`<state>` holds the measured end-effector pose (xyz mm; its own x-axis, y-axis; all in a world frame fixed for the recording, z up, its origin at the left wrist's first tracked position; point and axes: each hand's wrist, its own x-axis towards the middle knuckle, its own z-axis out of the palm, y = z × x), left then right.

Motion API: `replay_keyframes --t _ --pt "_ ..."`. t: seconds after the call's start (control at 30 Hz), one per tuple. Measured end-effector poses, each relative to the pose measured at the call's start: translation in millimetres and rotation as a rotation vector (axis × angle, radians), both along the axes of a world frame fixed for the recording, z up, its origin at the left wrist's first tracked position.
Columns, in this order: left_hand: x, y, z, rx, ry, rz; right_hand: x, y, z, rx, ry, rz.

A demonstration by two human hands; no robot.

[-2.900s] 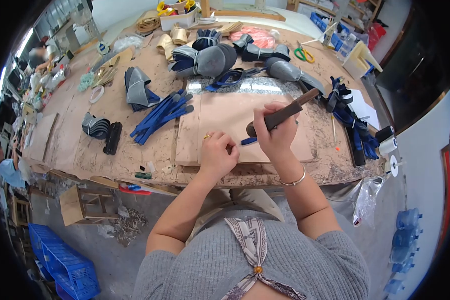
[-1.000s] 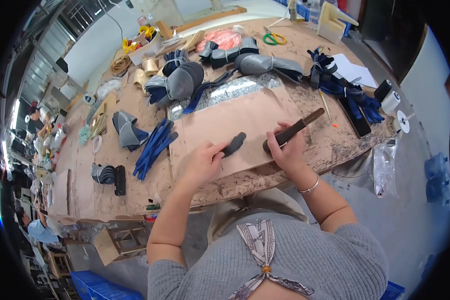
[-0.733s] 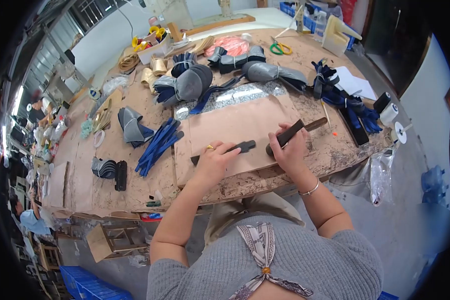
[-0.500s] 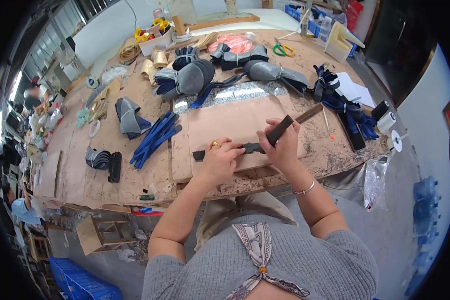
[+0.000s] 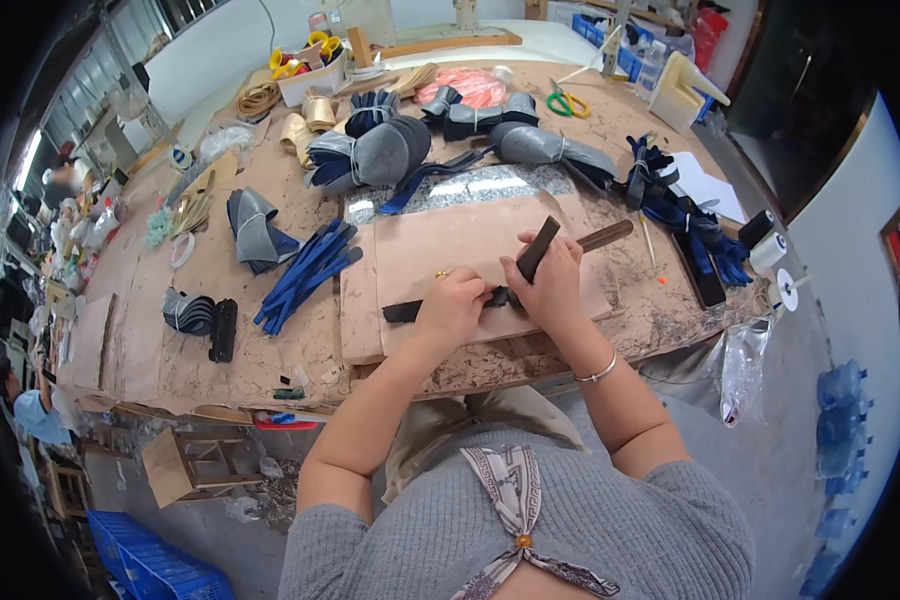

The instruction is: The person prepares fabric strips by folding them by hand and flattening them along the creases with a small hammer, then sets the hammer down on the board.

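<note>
A narrow black strip [image 5: 402,312] lies across the pale board [image 5: 420,240] in front of me. My left hand [image 5: 452,305] is closed over it, with thumb and fingers pinching its edge near the middle. Close by on the right, my right hand [image 5: 550,283] is wrapped round a hammer [image 5: 539,250] by its dark head. Its brown wooden handle [image 5: 606,236] sticks out to the upper right. The strip's right end is partly hidden by my right hand.
Blue strips [image 5: 308,277] lie left of the board. Tied grey-and-blue bundles [image 5: 368,155] sit behind it. Green-handled scissors [image 5: 568,104] are at the back. Thread spools [image 5: 770,248] stand at the right edge. A wooden stool [image 5: 205,465] is below the table at left.
My left hand has gone from lying with extended fingers on the strip to pinching it. My right hand has shifted slightly left with the hammer, whose handle now points lower.
</note>
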<state>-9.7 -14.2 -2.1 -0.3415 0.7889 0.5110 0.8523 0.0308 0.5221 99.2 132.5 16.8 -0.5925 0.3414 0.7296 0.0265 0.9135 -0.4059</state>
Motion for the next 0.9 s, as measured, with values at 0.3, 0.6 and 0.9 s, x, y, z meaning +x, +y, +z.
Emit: replay_keyframes --t 0.3,0.6,0.9 --pt "7 -10 8 -0.172 0.621 0.051 1 0 1 0.007 0.006 -0.006" --pt "10 -9 7 -0.231 0.751 0.076 -6 -5 21 0.04 0.036 0.06" --pt "8 -13 1 -0.051 0.26 0.017 -17 7 -9 0.054 -0.048 0.006"
